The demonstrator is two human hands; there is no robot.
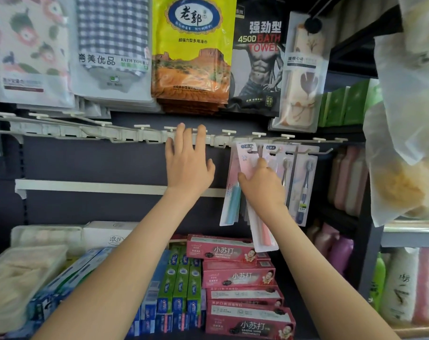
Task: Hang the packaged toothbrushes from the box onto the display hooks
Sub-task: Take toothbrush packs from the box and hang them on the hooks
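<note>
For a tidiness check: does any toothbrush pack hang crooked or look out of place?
Yes. The pink toothbrush pack held by the right hand slants, bottom toward the right; the blue pack beside it hangs straighter.

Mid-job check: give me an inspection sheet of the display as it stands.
Surface: white hook rail on dark back panel.
Job's things: pink toothbrush pack, top at a hook, threading unclear; hung packs either side; box not in view.
Clutter: toothpaste boxes below; towel packs above.
Grippers: left hand open, fingers on rail; right hand grips pink pack.
Cables: nothing seen.
Surroundings: bottles, plastic bag at right.
</note>
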